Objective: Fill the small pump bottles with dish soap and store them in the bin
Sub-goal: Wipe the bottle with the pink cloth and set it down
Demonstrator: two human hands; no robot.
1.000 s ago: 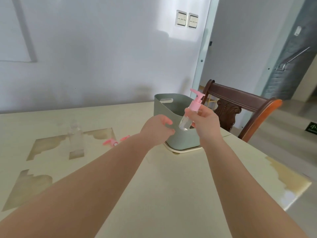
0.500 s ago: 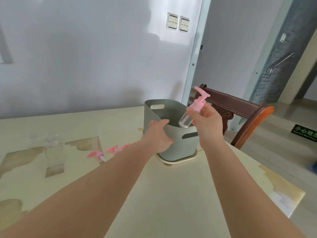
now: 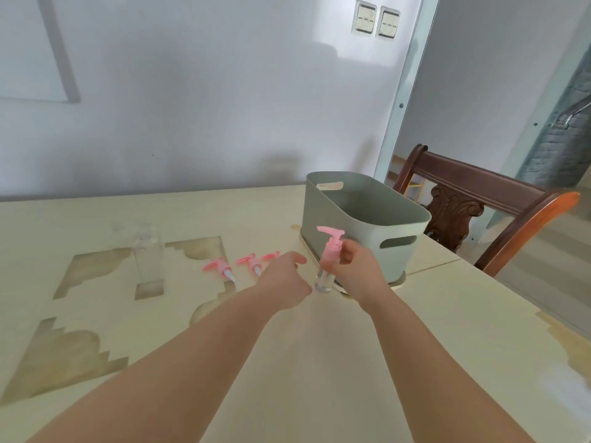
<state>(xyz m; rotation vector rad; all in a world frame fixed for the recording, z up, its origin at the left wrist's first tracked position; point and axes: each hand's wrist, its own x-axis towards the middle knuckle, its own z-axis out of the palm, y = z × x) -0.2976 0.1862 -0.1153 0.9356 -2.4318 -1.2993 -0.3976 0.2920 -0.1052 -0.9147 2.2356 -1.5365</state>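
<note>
Item: small pump bottle (image 3: 328,265), pink pump fitted, upright, base at or just above the counter (image 3: 319,362); contents not discernible.
Holder: right hand (image 3: 356,271), fingers curled round its neck.
Left hand (image 3: 284,279): loosely curled, holding nothing, just beside the bottle at 9 o'clock.
Bin (image 3: 345,238): at 1 o'clock of the bottle; nothing visible inside.
Outstanding, by judgement: three loose pump heads (image 3: 220,268) and blurred clear bottles (image 3: 147,251), at 10 o'clock, unassembled; nothing stored yet.
</note>
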